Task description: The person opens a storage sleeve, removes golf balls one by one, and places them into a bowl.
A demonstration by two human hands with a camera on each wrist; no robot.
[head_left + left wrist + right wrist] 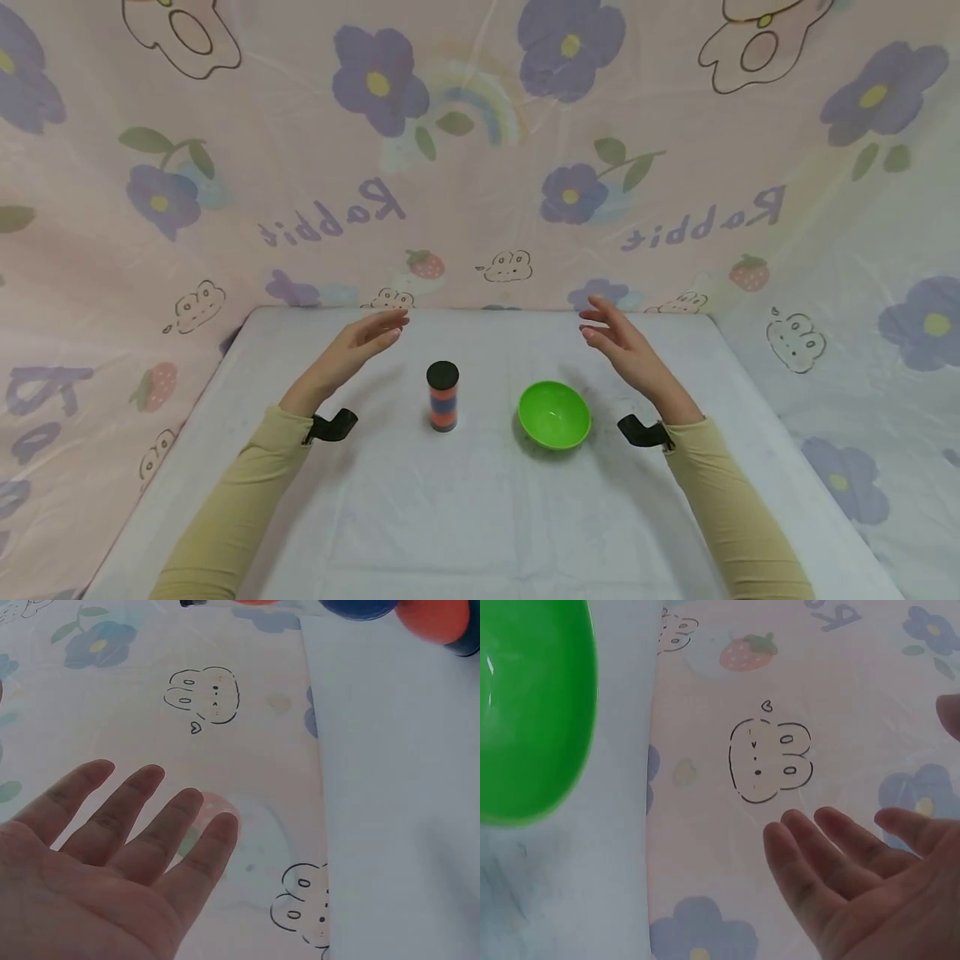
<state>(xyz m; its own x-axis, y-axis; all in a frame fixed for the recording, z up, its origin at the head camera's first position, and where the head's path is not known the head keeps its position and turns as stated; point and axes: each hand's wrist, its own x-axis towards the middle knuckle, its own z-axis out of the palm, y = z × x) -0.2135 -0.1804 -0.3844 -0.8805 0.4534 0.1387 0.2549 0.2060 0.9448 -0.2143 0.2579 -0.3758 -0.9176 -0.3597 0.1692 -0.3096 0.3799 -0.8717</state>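
Note:
Above the table, my left hand (358, 346) is raised with relaxed fingers and holds nothing; the left wrist view shows its fingers (142, 817) spread. A clear cylindrical container (443, 398) with a black lid and orange and blue balls inside stands upright to the right of that hand. In the left wrist view part of this container (431, 613) shows along the top edge. My right hand (622, 348) hovers beyond and to the right of a bright green bowl (555, 415), its fingers loosely bent around nothing. The bowl (536, 712) fills the upper left of the right wrist view, open side up.
A white-covered table (450, 517) lies under both hands. Behind it and along its sides hangs a pink curtain (465, 192) with flowers, rabbits and strawberries. Black wrist mounts (335, 425) project inward from both sleeves.

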